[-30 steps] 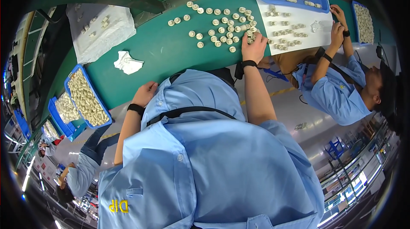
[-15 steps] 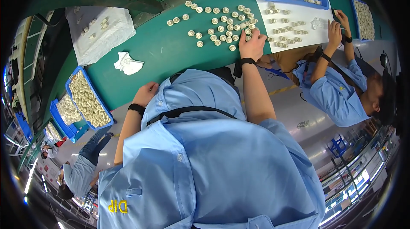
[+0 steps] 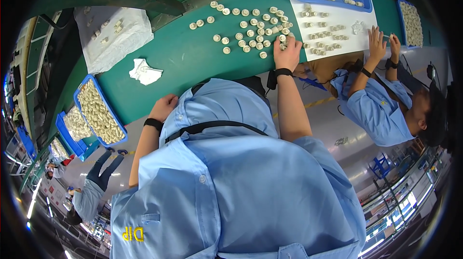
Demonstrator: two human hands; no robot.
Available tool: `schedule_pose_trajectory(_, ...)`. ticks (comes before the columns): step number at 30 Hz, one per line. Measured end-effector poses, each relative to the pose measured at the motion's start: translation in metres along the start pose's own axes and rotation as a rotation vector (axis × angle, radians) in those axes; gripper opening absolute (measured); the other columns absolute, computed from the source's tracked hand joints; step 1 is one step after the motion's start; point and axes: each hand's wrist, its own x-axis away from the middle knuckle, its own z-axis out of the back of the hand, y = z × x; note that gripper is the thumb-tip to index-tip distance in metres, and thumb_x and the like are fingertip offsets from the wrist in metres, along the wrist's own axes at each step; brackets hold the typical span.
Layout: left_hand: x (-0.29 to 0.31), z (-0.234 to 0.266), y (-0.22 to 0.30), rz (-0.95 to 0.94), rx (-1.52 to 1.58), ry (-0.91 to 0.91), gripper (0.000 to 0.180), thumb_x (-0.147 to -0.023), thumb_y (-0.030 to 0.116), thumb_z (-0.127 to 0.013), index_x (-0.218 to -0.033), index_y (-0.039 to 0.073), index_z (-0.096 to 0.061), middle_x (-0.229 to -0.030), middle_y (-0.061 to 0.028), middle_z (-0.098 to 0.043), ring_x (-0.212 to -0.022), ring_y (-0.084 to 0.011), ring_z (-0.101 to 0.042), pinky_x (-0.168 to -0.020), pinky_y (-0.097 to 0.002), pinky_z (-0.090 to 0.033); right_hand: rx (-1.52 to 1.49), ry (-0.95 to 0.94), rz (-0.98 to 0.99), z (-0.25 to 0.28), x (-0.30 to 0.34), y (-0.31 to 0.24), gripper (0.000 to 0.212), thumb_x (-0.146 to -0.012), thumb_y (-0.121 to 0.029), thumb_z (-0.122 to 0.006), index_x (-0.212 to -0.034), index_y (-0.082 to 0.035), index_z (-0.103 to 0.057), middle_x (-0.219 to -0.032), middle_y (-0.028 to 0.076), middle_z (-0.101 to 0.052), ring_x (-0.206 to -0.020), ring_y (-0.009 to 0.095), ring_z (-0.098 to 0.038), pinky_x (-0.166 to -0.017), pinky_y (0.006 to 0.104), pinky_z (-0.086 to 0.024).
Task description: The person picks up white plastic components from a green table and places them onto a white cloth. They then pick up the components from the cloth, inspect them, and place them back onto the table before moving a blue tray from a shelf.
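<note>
Many small cream cylindrical parts (image 3: 251, 32) stand on end in loose rows on the green tabletop (image 3: 183, 61). At the right end of this group is my right hand (image 3: 288, 57), its thumb and fingers closed round a small cream cylindrical part (image 3: 283, 46). Other parts stand close to its fingertips, and one by them lies on its side. My left hand (image 3: 163, 108) rests at the table's near edge against my shirt, its fingers curled, with no object showing in it.
A white sheet (image 3: 359, 49) with more parts and a blue tray (image 3: 369, 3) lies right, where a co-worker's hands (image 3: 378, 44) are busy. A crumpled white cloth (image 3: 144, 71) and a white plastic bag (image 3: 115, 42) lie left. A full blue bin (image 3: 126, 136) stands at the left edge.
My right hand has drawn slightly nearer to me and right, its fingers now round a part at the group's edge. The co-worker's hands have moved apart. My left hand stays still.
</note>
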Motion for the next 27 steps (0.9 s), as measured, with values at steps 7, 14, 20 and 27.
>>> schedule_pose_trajectory(7, -0.002, 0.002, -0.001, -0.003, -0.006, -0.025, 0.025, -0.09, 0.025, -0.058, -0.099, 0.004, -0.067, -0.083, -0.0179, -0.067, -0.077, -0.0292, -0.065, -0.07, -0.0372, -0.051, 0.007, -0.012, 0.069, 0.005, 0.005, -0.001, 0.03, -0.077, -0.028, -0.071, -0.099, -0.012, -0.06, -0.098, 0.012, -0.052, -0.086, 0.033, -0.06, -0.069, 0.0444, -0.052)
schedule_pose_trajectory(14, -0.002, 0.003, -0.003, -0.004, 0.008, -0.055, 0.023, -0.088, 0.022, -0.061, -0.099, 0.003, -0.067, -0.083, -0.0153, -0.068, -0.076, -0.0257, -0.065, -0.07, -0.0356, -0.051, -0.005, -0.005, 0.096, 0.005, 0.009, 0.003, 0.028, -0.076, -0.026, -0.071, -0.098, -0.012, -0.06, -0.097, 0.012, -0.052, -0.086, 0.033, -0.06, -0.068, 0.0444, -0.052)
schedule_pose_trajectory(20, 0.0, 0.006, 0.003, -0.029, -0.033, -0.07, 0.022, -0.088, 0.021, -0.062, -0.099, 0.002, -0.067, -0.084, -0.0148, -0.068, -0.076, -0.0245, -0.066, -0.07, -0.0344, -0.052, -0.221, 0.012, 0.0, 0.011, 0.004, 0.004, 0.027, -0.077, -0.024, -0.073, -0.096, -0.008, -0.062, -0.096, 0.013, -0.056, -0.088, 0.034, -0.059, -0.074, 0.0425, -0.05)
schedule_pose_trajectory(27, -0.002, 0.008, 0.0, -0.046, -0.044, -0.083, 0.019, -0.086, 0.014, -0.058, -0.098, 0.004, -0.068, -0.085, -0.0152, -0.069, -0.076, -0.0252, -0.066, -0.07, -0.0346, -0.052, -0.349, 0.073, 0.016, 0.011, 0.002, 0.012, 0.029, -0.076, -0.019, -0.074, -0.096, -0.004, -0.061, -0.094, 0.014, -0.056, -0.085, 0.034, -0.059, -0.075, 0.0404, -0.05)
